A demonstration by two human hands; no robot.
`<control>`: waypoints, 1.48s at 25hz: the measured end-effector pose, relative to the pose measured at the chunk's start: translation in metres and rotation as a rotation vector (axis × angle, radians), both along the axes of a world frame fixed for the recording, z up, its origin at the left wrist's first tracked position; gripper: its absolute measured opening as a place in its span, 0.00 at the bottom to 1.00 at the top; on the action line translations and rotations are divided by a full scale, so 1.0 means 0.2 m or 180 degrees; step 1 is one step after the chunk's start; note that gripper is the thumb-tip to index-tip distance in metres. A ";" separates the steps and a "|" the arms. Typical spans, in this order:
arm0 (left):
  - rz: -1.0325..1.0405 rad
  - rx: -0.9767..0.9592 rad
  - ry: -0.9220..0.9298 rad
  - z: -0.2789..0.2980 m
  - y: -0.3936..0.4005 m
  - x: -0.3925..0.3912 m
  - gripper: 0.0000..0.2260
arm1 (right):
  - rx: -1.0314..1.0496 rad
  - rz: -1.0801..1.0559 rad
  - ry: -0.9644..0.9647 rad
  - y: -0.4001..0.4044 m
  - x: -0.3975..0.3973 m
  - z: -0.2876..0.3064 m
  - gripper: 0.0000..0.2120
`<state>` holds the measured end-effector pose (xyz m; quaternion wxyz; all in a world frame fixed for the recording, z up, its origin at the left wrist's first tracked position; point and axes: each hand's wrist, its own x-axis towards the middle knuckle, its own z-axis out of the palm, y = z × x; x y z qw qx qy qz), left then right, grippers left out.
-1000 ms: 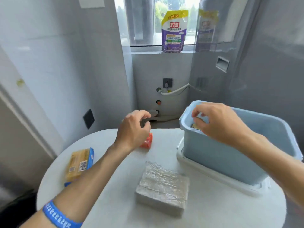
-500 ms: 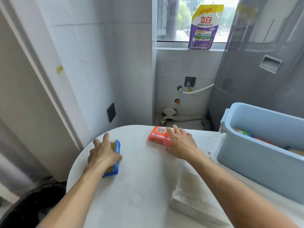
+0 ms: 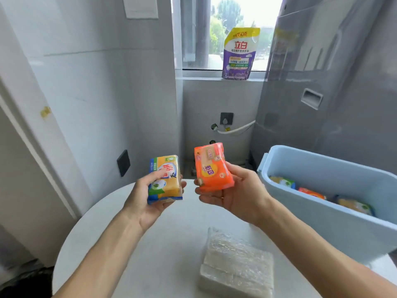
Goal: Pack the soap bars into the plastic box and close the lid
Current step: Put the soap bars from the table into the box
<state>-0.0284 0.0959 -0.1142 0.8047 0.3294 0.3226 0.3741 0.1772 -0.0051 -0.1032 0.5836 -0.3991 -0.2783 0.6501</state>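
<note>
My left hand (image 3: 144, 201) grips a yellow and blue wrapped soap bar (image 3: 165, 179), held upright above the round white table (image 3: 171, 244). Beside it, my right hand (image 3: 234, 194) holds an orange wrapped soap bar (image 3: 211, 167), also lifted off the table. The two bars are close together but apart. To the right stands the open light blue plastic box (image 3: 322, 224), with three wrapped soap bars (image 3: 311, 193) lying inside. Its lid is under the box and mostly hidden.
A clear-wrapped pale block (image 3: 236, 265) lies on the table near its front edge. A purple detergent pouch (image 3: 239, 54) stands on the window sill behind. A grey appliance (image 3: 322, 93) rises behind the box. White wall panels close in on the left.
Both hands were flat on the soap bars on the table half a second ago. Now each hand has lifted its bar into the air, palms turned up toward me.
</note>
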 end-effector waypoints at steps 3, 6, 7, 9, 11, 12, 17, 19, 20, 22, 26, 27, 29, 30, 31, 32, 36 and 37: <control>-0.0260 0.0204 0.0099 0.11 -0.15 0.18 0.16 | 0.0392 -0.0328 -0.0172 -0.22 0.18 0.21 0.28; -0.0600 0.0451 0.0285 0.22 -0.29 0.46 0.17 | 0.0082 -0.1065 -0.0848 -0.44 0.42 0.35 0.25; -0.0706 0.0555 0.0322 0.26 -0.33 0.58 0.16 | -0.0108 -0.1246 -0.1012 -0.51 0.51 0.38 0.25; -0.0728 0.0840 0.0421 0.32 -0.39 0.82 0.12 | -0.0417 -0.1540 -0.1562 -0.63 0.68 0.41 0.22; -0.0571 0.1292 0.0684 0.38 -0.40 1.04 0.11 | -0.0649 -0.1881 -0.2403 -0.71 0.82 0.40 0.17; -0.0558 0.1594 0.0901 0.41 -0.40 1.13 0.12 | -0.0771 -0.2035 -0.2792 -0.74 0.89 0.38 0.17; -0.0791 0.3021 0.2499 0.34 -0.35 1.42 0.19 | -0.0896 -0.2222 -0.3648 -0.84 1.09 0.29 0.18; -0.0866 0.3757 0.3034 0.31 -0.33 1.46 0.24 | -0.0928 -0.2001 -0.4018 -0.85 1.14 0.23 0.19; -0.1029 0.4003 0.3134 0.30 -0.33 1.46 0.24 | -0.1002 -0.1786 -0.4334 -0.84 1.15 0.22 0.20; -0.1480 0.4119 0.3301 0.28 -0.32 1.48 0.20 | -0.1140 -0.1346 -0.4907 -0.83 1.17 0.20 0.18; -0.1762 0.4861 0.4109 0.25 -0.34 1.48 0.16 | -0.1205 -0.0847 -0.5872 -0.82 1.23 0.21 0.09; -0.1718 0.5310 0.4208 0.25 -0.35 1.48 0.15 | -0.1200 -0.0675 -0.6462 -0.83 1.24 0.20 0.07; -0.1578 0.6012 0.3925 0.26 -0.38 1.46 0.14 | -0.1169 -0.0127 -0.7347 -0.85 1.25 0.19 0.05; -0.1570 0.6027 0.3673 0.26 -0.38 1.42 0.08 | -0.1230 0.0159 -0.7580 -0.86 1.24 0.19 0.05; -0.1666 0.5861 0.3363 0.27 -0.36 1.38 0.06 | -0.1319 0.0342 -0.7688 -0.86 1.22 0.19 0.05; -0.1869 0.5661 0.3166 0.25 -0.34 1.33 0.15 | -0.1393 0.0370 -0.7692 -0.87 1.20 0.20 0.06; -0.2390 0.5511 0.3030 0.17 -0.31 1.05 0.32 | -0.0598 -0.1097 -0.7159 -0.87 1.01 0.24 0.08; -0.2337 0.5586 0.3032 0.16 -0.31 1.02 0.33 | -0.0041 -0.1441 -0.6856 -0.88 0.91 0.25 0.06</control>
